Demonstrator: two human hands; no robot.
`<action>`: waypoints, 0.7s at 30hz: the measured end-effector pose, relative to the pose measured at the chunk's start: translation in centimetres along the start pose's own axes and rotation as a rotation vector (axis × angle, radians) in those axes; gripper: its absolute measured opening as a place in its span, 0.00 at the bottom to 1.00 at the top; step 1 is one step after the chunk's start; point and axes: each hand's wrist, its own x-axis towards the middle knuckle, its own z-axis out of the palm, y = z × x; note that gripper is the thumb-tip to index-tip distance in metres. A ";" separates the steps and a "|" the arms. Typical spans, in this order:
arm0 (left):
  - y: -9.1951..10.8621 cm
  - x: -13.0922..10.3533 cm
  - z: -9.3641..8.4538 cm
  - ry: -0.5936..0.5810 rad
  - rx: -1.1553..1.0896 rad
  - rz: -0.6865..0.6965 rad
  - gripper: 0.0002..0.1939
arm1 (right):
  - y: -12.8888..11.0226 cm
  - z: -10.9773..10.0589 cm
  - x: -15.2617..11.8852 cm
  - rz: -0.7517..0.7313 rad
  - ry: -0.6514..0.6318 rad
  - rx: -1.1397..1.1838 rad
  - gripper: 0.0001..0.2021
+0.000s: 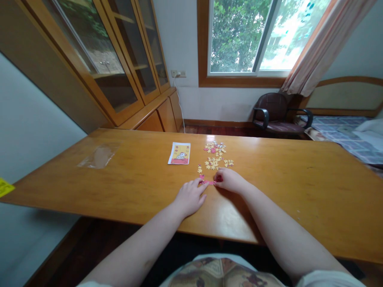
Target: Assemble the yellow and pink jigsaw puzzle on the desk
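Observation:
A short row of joined pink puzzle pieces lies on the wooden table between my hands. My left hand rests with its fingers apart, its fingertips touching the row's left end. At the right end my right hand has its fingers pinched together at a small pink piece. Just beyond are loose yellow pieces, with a pile of yellow, pink and white pieces farther back. A couple of yellow pieces stand above the row's left end. The picture card lies flat to the left.
A clear plastic bag lies on the left part of the wooden table. Behind the table are a glass-door cabinet, a dark armchair and a bed at the right.

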 end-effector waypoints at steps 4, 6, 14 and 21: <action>0.0 0.0 0.2 0.013 -0.007 0.001 0.24 | 0.2 0.1 0.1 0.007 -0.010 0.020 0.06; -0.1 0.0 0.3 0.020 -0.008 0.003 0.24 | 0.2 0.2 0.2 0.016 -0.017 0.033 0.07; -0.2 -0.1 0.4 0.021 -0.051 -0.006 0.25 | 0.5 -1.0 0.0 0.036 0.015 0.081 0.08; -0.6 -0.1 0.3 0.028 -0.126 -0.032 0.26 | 1.7 -3.3 -0.5 0.210 0.042 -0.039 0.07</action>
